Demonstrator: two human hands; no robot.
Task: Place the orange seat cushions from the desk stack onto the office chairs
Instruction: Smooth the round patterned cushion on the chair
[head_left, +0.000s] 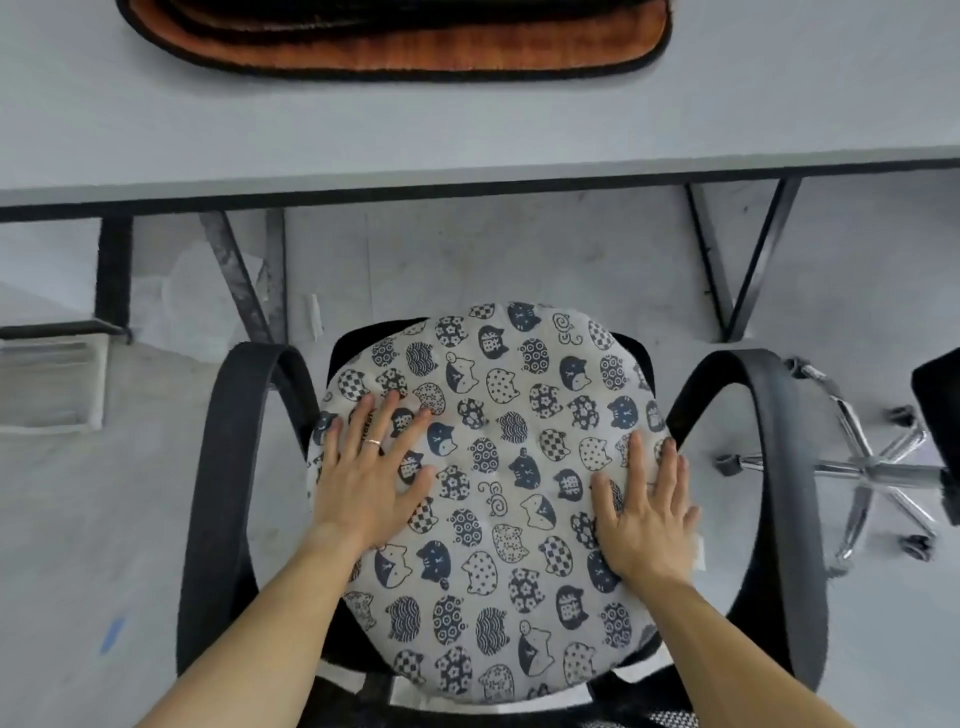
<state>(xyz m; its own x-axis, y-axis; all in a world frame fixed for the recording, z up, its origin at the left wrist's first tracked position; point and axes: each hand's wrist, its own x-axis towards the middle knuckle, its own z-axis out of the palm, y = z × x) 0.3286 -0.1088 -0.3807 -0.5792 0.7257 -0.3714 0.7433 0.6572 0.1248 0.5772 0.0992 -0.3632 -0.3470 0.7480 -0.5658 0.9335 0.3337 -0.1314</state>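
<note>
Both hands are down on the chair (218, 467) right now, and neither is gripping anything. The left hand (369, 467) lies palm-flat on the left part of a round cushion (498, 467), white with a dark cat print. Its fingers are straight and fanned apart, the thumb is swung out toward the middle, and there's a ring (372, 442) on one finger. The right hand (644, 514) is flat too, over on the cushion's right side. Its fingers are straight and closer together, the tips reach up near the rim, and the outer edge of the hand sits just about at the cushion's border. Nothing is curled and nothing pinched, just open palms resting on fabric. The round cushion sits on the seat between the two black armrests and covers nearly all of it, with slivers of black seat showing at the far and near edges. Up top, the orange cushions (415, 47) lie stacked on the grey tabletop (467, 119), black-trimmed and cut off by the top of the view. They are well apart from both hands, and nobody is touching them. Off to the right, the chrome star base of a second chair (862, 467) stands on the grey floor (78, 519).
</note>
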